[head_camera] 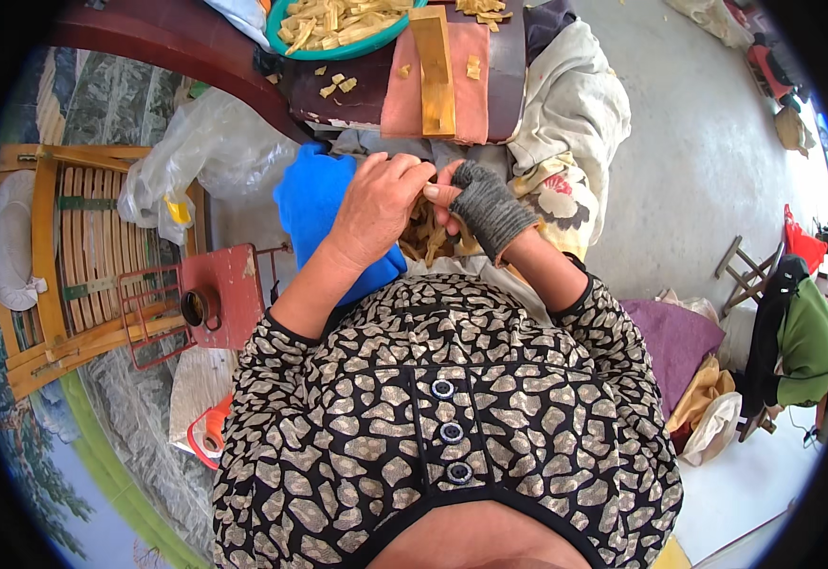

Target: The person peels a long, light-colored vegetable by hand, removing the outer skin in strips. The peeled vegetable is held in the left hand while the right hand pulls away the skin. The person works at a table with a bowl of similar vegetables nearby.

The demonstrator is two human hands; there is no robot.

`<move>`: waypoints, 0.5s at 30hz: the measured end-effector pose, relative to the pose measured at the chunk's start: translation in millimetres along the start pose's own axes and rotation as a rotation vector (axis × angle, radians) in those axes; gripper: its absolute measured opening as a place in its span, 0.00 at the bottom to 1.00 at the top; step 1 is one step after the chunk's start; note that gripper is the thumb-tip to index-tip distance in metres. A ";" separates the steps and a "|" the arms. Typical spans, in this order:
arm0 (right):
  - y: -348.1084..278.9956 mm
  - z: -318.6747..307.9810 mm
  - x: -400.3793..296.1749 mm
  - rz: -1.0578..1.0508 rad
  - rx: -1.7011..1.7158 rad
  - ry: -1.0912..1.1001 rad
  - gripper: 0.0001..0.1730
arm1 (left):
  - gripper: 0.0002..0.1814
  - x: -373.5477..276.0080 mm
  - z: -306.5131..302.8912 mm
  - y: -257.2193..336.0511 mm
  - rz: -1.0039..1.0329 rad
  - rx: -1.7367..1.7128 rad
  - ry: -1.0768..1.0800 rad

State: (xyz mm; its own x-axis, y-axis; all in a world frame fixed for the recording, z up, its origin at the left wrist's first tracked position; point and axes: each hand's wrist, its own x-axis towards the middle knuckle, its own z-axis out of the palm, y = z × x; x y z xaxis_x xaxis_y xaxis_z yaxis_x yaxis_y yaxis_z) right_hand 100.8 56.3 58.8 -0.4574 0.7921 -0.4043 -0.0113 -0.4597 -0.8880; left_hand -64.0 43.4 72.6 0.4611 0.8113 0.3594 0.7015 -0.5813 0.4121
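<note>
My left hand (379, 203) and my right hand (481, 203) meet at the fingertips above my lap, pinching a small brown strip that my fingers mostly hide. A grey knitted fingerless glove (492, 208) covers the right palm and wrist. Just beneath the hands lies a pile of brown dried plant strips (426, 238). Blue cloth (314, 206) hangs beside my left forearm. Past the fingers, a narrow wooden block (436, 78) rests on a pink cloth (401, 99) on a dark red wooden seat (506, 78). Pale dried pieces (339, 85) are scattered there.
A green basin (385, 43) of pale yellow strips stands at the top. To the left are a clear plastic bag (222, 142), a slatted bamboo chair (94, 235) and a red stool (225, 284) bearing a dark mug (199, 308). Cream cloth (570, 99) drapes at the right.
</note>
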 end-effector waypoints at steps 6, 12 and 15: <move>3.6 6.3 1.2 -0.052 -0.232 0.013 0.17 | 0.08 -0.2 10.8 -42.8 0.250 0.191 0.142; -9.9 24.7 2.1 -0.311 -0.521 0.150 0.17 | 0.11 10.3 16.1 -83.6 0.324 0.258 0.189; -14.6 11.4 14.9 -0.359 -0.542 0.248 0.18 | 0.06 22.9 30.4 -78.8 0.177 0.067 0.228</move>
State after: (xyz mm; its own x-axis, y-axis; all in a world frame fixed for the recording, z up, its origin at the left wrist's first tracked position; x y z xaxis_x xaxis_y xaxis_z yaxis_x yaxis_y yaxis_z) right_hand 84.0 70.2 68.2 -0.2911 0.9556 -0.0459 0.3514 0.0622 -0.9341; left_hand -92.2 109.7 22.8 0.4512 0.6582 0.6027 0.6587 -0.7012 0.2727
